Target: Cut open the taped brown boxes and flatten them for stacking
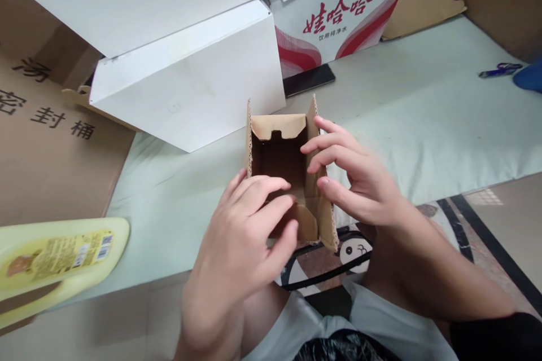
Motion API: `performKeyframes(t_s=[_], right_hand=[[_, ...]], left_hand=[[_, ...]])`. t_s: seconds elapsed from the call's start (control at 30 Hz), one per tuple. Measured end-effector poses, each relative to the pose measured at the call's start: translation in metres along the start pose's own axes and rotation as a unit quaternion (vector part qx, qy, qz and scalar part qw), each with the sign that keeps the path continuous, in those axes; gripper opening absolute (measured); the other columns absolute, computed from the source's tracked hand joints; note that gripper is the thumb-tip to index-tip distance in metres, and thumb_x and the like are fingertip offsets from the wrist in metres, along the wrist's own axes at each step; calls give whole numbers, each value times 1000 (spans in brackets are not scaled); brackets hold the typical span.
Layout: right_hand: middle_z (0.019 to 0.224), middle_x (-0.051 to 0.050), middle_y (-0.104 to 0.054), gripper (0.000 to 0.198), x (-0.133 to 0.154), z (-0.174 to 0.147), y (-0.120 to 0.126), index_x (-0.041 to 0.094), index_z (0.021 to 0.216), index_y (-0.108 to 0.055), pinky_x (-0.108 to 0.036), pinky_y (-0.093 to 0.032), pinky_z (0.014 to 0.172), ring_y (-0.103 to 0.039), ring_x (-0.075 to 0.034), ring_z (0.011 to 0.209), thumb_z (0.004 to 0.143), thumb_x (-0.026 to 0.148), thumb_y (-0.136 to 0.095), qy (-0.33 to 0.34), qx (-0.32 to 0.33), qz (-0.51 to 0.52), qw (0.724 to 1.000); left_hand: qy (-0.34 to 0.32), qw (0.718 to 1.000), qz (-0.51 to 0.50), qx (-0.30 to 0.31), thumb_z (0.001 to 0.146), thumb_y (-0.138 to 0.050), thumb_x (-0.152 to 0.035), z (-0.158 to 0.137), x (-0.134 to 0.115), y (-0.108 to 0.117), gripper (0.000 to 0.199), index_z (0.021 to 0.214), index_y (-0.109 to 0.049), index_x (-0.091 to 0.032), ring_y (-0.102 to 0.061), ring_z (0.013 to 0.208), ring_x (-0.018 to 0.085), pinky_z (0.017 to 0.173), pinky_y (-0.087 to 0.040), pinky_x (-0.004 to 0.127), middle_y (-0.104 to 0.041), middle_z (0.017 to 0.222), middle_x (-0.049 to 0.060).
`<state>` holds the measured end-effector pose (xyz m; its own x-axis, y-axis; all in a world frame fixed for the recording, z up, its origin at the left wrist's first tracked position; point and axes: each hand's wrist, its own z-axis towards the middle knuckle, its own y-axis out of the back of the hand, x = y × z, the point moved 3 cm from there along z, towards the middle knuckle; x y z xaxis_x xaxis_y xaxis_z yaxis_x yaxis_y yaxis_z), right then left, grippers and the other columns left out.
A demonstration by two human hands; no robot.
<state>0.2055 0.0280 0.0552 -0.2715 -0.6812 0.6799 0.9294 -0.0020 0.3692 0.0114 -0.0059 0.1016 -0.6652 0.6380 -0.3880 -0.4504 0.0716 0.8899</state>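
A small brown cardboard box (279,159) stands in front of me with its top open. Its side flaps point up, and a notched flap (279,126) folds inward at the far end. Over the near left part of the box lies my left hand (254,231), fingers apart and bent across the opening, with the thumb toward the near flap. My right hand (355,169) is at the right side flap (324,214), its fingers spread along the flap's edge. Neither hand is wrapped round the box. The left hand hides the box's near left corner.
White boxes (190,84) are stacked behind, beside a red-and-white printed carton (339,22). A black phone (310,80) lies before them on the pale green cloth (423,118). At left is a yellow bottle (63,259); a blue-purple item (499,70) lies far right.
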Motion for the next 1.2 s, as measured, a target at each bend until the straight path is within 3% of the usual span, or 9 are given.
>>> performKeyframes(t_s=[0.1,0.17,0.27,0.5,0.63,0.77,0.97,1.13,1.2], right_hand=[[111,-5,-72,3,1,1,-2,26,96,-61,-56,-34,131,-69,-24,118,96,23,-60,5,7,-3,1000],[111,-5,-73,4,2,2,-2,25,96,-61,-55,-35,130,-68,-24,120,95,22,-60,12,13,-7,1000],[110,-5,-73,5,3,2,-1,25,96,-61,-54,-38,129,-68,-24,120,95,21,-60,17,14,-13,1000],[108,-5,-75,7,7,2,0,25,94,-60,-55,-42,126,-71,-24,115,91,19,-61,26,29,-8,999],[99,-2,-75,14,11,1,-3,25,84,-56,-53,-48,121,-72,-22,107,82,11,-57,27,20,-3,999],[93,-2,-72,16,11,-1,-2,26,79,-54,-52,-52,113,-69,-26,113,78,10,-57,19,-31,-35,999],[79,-3,-61,12,10,-5,3,24,72,-51,-53,-54,103,-66,-25,91,73,12,-54,55,-79,-115,989],[71,-3,-60,13,12,-9,6,24,67,-52,-50,-52,91,-67,-27,93,79,17,-52,72,-122,-152,978],[68,-3,-60,17,13,-11,7,24,65,-52,-50,-49,89,-67,-27,93,82,20,-52,66,-137,-170,974]], left_hand=[[46,994,52,81,89,-72,-32,1,-7,-12,40,125,-68,-16,-65,125,34,122,-38,63,-70,134,13],[55,989,63,121,86,-76,-31,1,-9,-20,50,132,-63,-16,-64,128,34,125,-32,65,-68,137,12],[45,986,75,143,85,-77,-24,-1,-11,-25,42,125,-63,-20,-64,126,31,126,-29,66,-70,130,8],[75,984,105,127,85,-77,-20,-10,-24,-14,25,103,-60,-24,-65,92,25,120,-26,64,-68,92,-2],[62,984,102,135,84,-80,-22,-12,-32,-12,26,99,-59,-23,-62,84,25,104,-35,53,-65,85,-4],[57,987,114,100,83,-80,-14,-11,-32,-6,26,90,-57,-24,-61,80,23,90,-31,45,-63,82,-5],[56,989,126,54,88,-77,-14,-9,-29,-7,20,96,-62,-25,-65,86,21,112,-20,54,-72,90,-5],[45,989,136,37,95,-68,-16,-7,-33,-11,15,103,-67,-28,-68,111,25,126,9,66,-77,108,-2],[44,988,145,9,95,-67,-15,-8,-33,-8,20,109,-68,-30,-65,123,29,127,6,70,-75,124,1]])
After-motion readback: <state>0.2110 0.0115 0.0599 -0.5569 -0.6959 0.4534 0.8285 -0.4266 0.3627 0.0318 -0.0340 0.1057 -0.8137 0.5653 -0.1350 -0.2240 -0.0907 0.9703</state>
